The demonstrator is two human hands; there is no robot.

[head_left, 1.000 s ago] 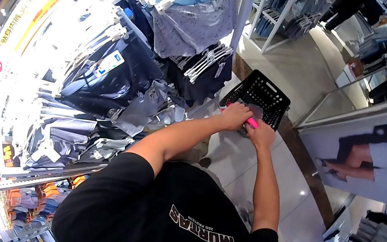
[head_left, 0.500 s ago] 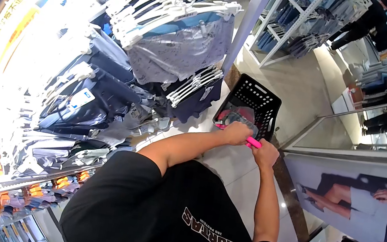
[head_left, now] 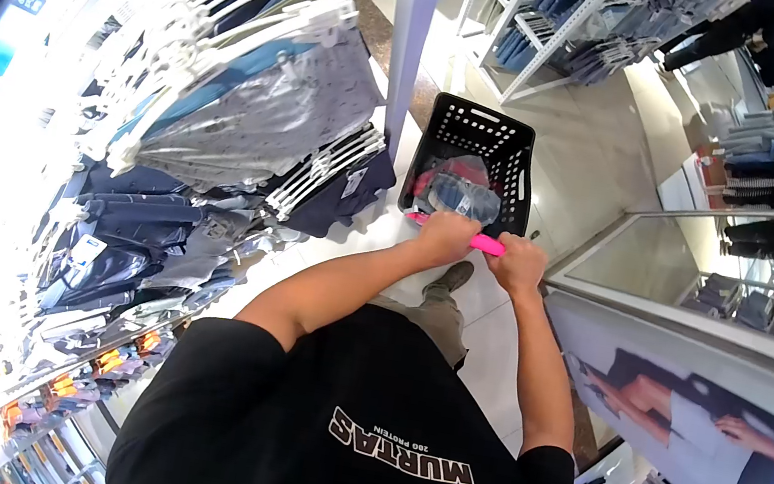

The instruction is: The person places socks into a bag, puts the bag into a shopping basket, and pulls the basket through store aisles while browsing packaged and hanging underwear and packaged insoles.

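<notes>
A bright pink handle (head_left: pixel 487 245) runs along the near side of a black perforated basket (head_left: pixel 482 120). My left hand (head_left: pixel 448 239) is wrapped round its left part, and my right hand (head_left: pixel 517 263) closes on its right end. Inside the basket lie clear plastic packages (head_left: pixel 463 196) with something red and dark in them. The basket is in front of me, above the tiled floor; its underside is hidden.
On the left, racks of shorts on white hangers (head_left: pixel 254 120) stand beside a pale post (head_left: pixel 410 33). Ahead is a white shelf of jeans (head_left: pixel 541 38). A low wall with a poster (head_left: pixel 684 411) borders the right. A person in dark clothes (head_left: pixel 733 38) stands far back right.
The racks on the left and the post have shifted left and nearer in view. More of the packages in the basket shows, and a shoe now appears below. Both hands keep their hold.
</notes>
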